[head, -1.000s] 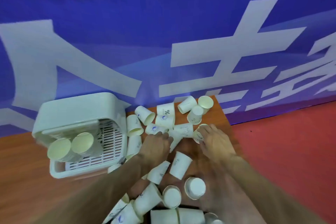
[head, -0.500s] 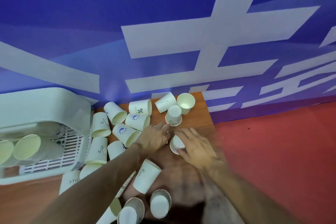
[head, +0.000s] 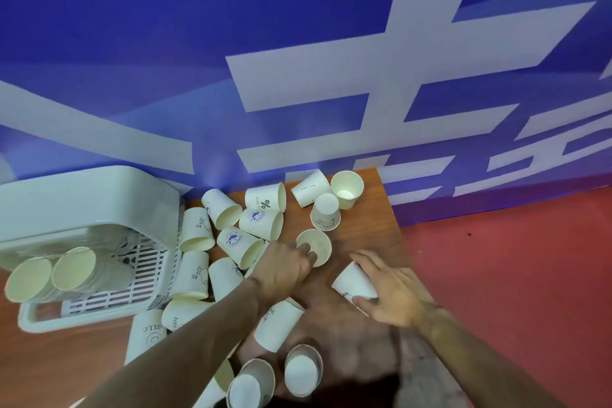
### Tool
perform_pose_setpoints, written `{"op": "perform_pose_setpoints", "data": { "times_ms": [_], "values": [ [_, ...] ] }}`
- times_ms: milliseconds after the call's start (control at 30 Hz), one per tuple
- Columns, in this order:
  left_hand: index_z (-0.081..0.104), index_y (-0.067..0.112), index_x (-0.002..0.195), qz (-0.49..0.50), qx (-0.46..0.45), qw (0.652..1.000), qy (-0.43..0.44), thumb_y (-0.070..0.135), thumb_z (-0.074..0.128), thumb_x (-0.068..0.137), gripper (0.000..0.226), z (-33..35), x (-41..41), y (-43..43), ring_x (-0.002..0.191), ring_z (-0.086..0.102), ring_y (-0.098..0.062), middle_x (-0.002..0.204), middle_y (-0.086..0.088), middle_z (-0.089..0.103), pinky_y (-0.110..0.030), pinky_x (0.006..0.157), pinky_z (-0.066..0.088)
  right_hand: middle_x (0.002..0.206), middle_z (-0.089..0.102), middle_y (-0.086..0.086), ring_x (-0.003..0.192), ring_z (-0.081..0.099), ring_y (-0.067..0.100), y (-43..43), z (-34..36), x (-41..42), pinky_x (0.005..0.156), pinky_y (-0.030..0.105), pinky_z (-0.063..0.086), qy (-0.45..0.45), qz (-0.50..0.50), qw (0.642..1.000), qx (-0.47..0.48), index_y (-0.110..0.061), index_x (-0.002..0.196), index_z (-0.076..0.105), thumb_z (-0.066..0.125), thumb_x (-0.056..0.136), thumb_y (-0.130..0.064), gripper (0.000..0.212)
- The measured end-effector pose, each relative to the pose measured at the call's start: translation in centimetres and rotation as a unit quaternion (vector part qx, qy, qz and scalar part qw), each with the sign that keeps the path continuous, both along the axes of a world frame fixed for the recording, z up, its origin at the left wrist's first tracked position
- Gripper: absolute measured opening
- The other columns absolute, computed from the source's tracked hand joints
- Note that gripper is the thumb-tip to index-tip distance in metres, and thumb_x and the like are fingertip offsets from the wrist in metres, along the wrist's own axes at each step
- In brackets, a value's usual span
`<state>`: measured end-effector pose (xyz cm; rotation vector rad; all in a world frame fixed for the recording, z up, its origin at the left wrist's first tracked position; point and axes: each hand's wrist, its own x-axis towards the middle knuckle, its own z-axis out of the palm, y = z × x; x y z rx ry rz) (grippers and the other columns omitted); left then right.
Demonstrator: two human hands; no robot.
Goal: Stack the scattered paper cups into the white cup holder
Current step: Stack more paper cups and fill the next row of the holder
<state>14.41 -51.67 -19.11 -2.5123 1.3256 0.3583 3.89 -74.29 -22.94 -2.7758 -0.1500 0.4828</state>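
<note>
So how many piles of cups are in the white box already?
2. Both lie sideways in the white cup holder: the left stack by the picture's edge, the right stack beside it. Others may hide under its cover.

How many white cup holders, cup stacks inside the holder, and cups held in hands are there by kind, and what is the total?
White cup holder: 1
Cup stacks inside it: 2
Held cups: 2, left cup in left hand, right cup in right hand
Total: 5
</note>
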Motion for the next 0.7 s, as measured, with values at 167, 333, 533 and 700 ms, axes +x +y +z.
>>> {"op": "perform_pose_setpoints", "data": {
  "times_ms": [167, 333, 533, 700],
  "values": [
    [0.057, 0.017, 0.102, 0.009, -0.02, 1.0, -0.007, 0.014, 0.045, 0.092, 0.015, -0.6, -0.6, 0.9, 0.085, 0.059, -0.028, 0.097, -0.003, 0.058, -0.033, 0.054, 0.031, 0.13, 0.046, -0.019, 0.109, 0.059, 0.014, 1.6, 0.2, 0.2, 0.087, 0.033, 0.04, 0.034, 0.086, 0.996, -0.02, -0.038, 0.13, 0.043, 0.049, 0.078, -0.057, 0.055],
    [0.057, 0.014, 0.101, 0.001, -0.051, 0.999, -0.001, 0.014, 0.046, 0.09, 0.015, 1.1, -1.5, 2.6, 0.083, 0.057, -0.029, 0.095, -0.005, 0.058, -0.034, 0.053, 0.03, 0.106, 0.065, -0.015, 0.095, 0.062, 0.011, 3.1, 2.2, 0.2, 0.074, 0.028, 0.036, -0.059, 0.059, 0.995, -0.048, -0.035, 0.107, 0.061, 0.041, 0.083, -0.053, 0.035],
    [0.053, 0.016, 0.107, 0.002, -0.093, 0.996, -0.007, 0.013, 0.052, 0.089, 0.018, 4.8, -2.3, 7.3, 0.075, 0.06, -0.028, 0.095, -0.005, 0.056, -0.033, 0.052, 0.036, 0.065, 0.06, -0.01, 0.051, 0.058, 0.013, 6.2, 7.0, 0.8, 0.052, 0.022, 0.024, -0.15, 0.036, 0.982, -0.113, -0.029, 0.071, 0.062, 0.058, 0.066, -0.042, 0.015],
    [0.059, 0.018, 0.09, -0.009, -0.128, 0.991, -0.041, 0.022, 0.049, 0.096, 0.012, 8.1, -2.8, 14.6, 0.06, 0.057, -0.024, 0.081, -0.001, 0.057, -0.031, 0.046, 0.043, 0.064, 0.064, -0.01, 0.052, 0.058, 0.011, 11.5, 10.0, 1.8, 0.043, 0.024, 0.035, -0.199, 0.046, 0.974, -0.094, -0.028, 0.075, 0.063, 0.055, 0.071, -0.039, 0.014]
  ]
}}
